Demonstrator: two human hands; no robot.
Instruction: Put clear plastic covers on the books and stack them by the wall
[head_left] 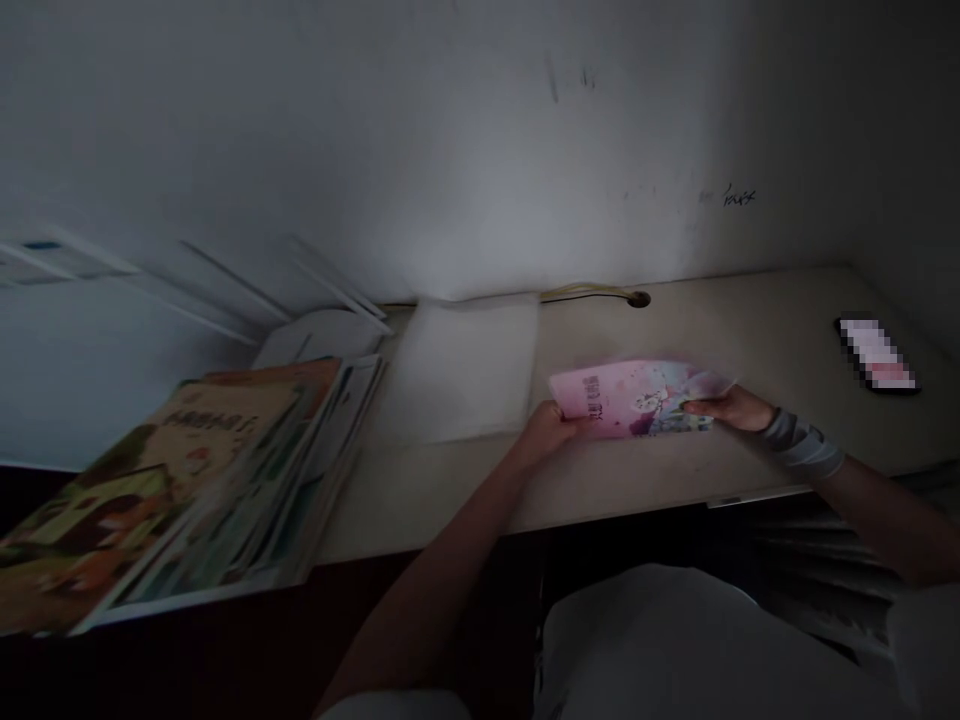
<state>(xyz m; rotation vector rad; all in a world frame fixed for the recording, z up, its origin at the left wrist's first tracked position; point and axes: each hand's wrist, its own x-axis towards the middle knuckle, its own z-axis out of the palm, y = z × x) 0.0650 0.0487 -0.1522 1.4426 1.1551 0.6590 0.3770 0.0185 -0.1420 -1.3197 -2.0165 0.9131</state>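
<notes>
The left hand (553, 426) and right hand (733, 407) pinch 1 pink booklet (626, 400); yellow wires (589, 289) reach the desk hole (640, 300).

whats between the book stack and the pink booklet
The head view shows a pale sheet on the desk between them, then the left hand holding the left end of the booklet.

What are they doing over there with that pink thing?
Someone is holding a pink booklet over a pale desk. The left hand grips its left end and the right hand its right end. To the left is a pile of picture books, with a blurry whitish sheet lying between it and the booklet. A phone lies off to the right.
</notes>
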